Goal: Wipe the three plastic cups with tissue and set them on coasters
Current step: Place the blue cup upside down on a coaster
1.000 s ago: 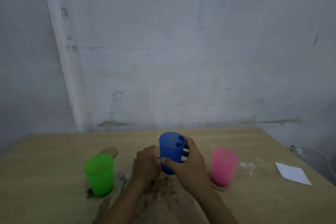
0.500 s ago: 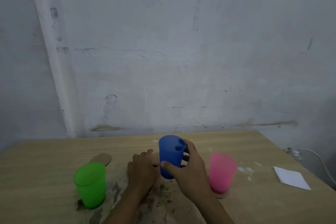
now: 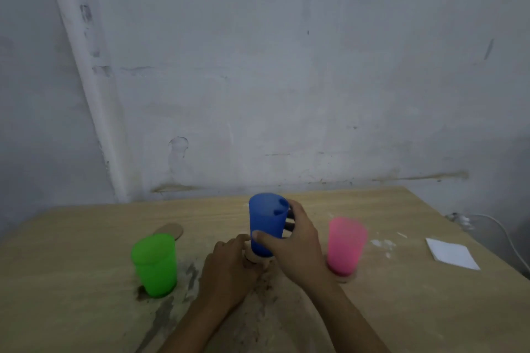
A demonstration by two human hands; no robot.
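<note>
My right hand (image 3: pixel 292 243) grips the blue cup (image 3: pixel 265 223) upright, thumb in front and fingers behind it. The cup's base meets a round wooden coaster (image 3: pixel 255 259) at the table's middle. My left hand (image 3: pixel 229 269) rests beside that coaster and touches its left edge with its fingertips. The pink cup (image 3: pixel 345 246) stands on another coaster (image 3: pixel 345 278) to the right. The green cup (image 3: pixel 155 265) stands on the bare table to the left. A third coaster (image 3: pixel 170 230) lies behind the green cup.
The wooden table (image 3: pixel 401 309) has dark stains in front of my hands. A folded white tissue (image 3: pixel 451 252) lies at the right, with white crumbs (image 3: pixel 383 244) between it and the pink cup. A grey wall stands close behind. A white cable (image 3: pixel 499 226) hangs past the right edge.
The blue cup has come down onto the middle coaster in my right hand. My left hand stays at the coaster. The camera has shifted a little.
</note>
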